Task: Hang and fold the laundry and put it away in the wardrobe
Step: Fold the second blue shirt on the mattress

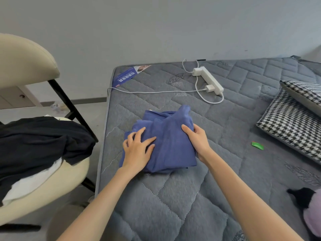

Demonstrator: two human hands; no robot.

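Note:
A blue garment (171, 136) lies folded into a thick bundle on the grey quilted mattress (173, 197). My left hand (137, 150) rests flat on its left half with the fingers spread. My right hand (197, 141) grips the bundle's right edge, thumb on top and fingers curled around the side. A dark garment (40, 141) and a white one (33, 181) are draped over the seat of the beige chair (22, 60) to the left of the bed.
A white power strip (209, 80) with a charger and cables lies at the back of the mattress. Houndstooth pillows (291, 122) are stacked at the right. A small green item (258, 146) lies near them. A black and lilac cloth (311, 209) sits at the lower right.

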